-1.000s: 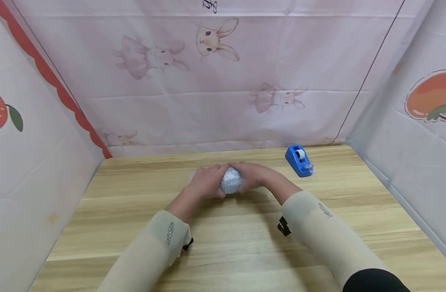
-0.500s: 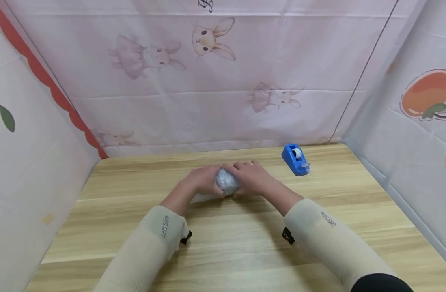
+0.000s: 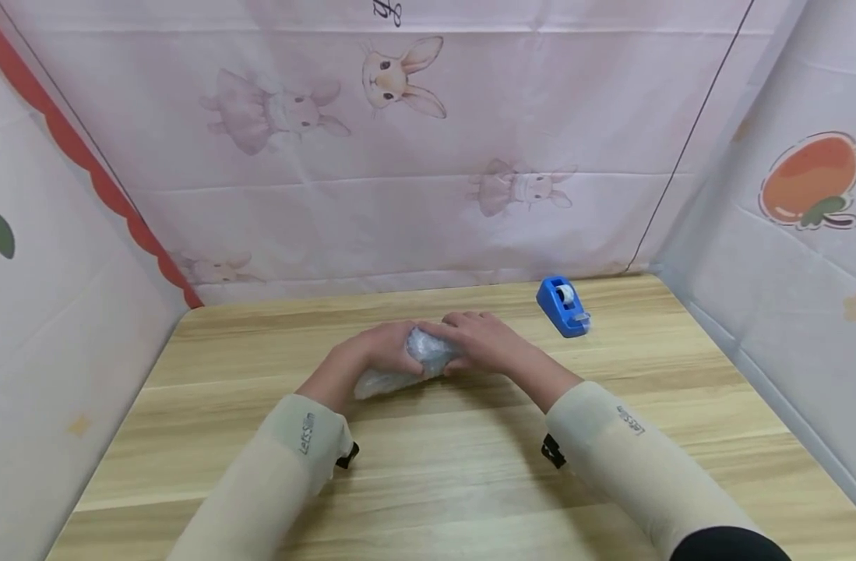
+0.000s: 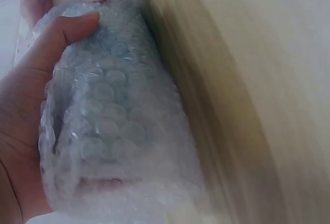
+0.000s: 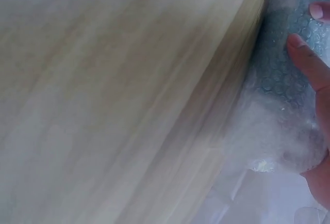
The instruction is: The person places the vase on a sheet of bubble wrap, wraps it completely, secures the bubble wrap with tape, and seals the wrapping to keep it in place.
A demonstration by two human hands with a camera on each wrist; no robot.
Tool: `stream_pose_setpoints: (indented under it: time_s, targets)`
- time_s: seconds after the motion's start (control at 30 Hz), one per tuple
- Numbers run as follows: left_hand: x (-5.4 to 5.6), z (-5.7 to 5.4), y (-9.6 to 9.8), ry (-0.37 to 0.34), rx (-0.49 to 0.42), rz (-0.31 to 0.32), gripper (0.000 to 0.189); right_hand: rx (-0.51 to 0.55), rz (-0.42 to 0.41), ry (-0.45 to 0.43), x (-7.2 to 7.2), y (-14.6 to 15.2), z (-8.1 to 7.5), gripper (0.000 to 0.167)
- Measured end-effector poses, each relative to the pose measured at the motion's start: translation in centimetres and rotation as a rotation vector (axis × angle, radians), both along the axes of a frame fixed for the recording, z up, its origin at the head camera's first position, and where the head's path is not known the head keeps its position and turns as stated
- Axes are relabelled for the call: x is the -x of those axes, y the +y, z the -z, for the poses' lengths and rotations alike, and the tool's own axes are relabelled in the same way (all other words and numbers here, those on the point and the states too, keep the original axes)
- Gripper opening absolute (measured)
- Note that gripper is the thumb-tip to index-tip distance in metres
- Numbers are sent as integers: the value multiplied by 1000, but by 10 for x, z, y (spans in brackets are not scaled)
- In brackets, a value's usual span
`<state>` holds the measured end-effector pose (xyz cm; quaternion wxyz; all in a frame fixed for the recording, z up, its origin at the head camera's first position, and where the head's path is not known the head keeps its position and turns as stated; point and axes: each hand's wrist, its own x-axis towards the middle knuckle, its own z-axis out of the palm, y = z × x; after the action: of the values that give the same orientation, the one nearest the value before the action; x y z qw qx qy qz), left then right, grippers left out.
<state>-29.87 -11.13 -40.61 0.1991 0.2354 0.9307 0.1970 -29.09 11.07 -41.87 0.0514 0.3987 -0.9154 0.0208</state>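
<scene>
A bundle of clear bubble wrap (image 3: 431,348) lies on the table, held from both sides. In the head view my left hand (image 3: 371,349) curves round its left part, and the thumb lies along the near side. My right hand (image 3: 482,343) grips the right part in the same way. The left wrist view has the bubble wrap (image 4: 116,105) close up, with a loose, open end toward the camera. A bluish tint shows through the wrap (image 5: 281,61) in the right wrist view; what is inside cannot be made out. Most fingers are hidden behind the bundle.
A blue tape dispenser (image 3: 563,306) with a roll of tape stands to the right, near the back of the wooden table (image 3: 470,483). Printed cloth walls (image 3: 371,226) close off the back and both sides.
The bundle has turned between my hands, and its left end now shows below my left wrist. My left hand has shifted slightly left, and the view has panned a little.
</scene>
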Motion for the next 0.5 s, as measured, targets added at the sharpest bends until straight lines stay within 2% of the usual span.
stream_pose_setpoints:
  time_s: [0.07, 0.23, 0.5]
  targets:
    - [-3, 1, -1, 32, 8, -2, 86, 0, -5, -13, 2, -1, 0, 84]
    - [-15, 5, -4, 168, 85, 13, 98, -9, -1, -68, 6, 0, 1, 82]
    - [-31, 8, -7, 349, 152, 169, 69, 32, 4, -117, 10, 7, 2, 76]
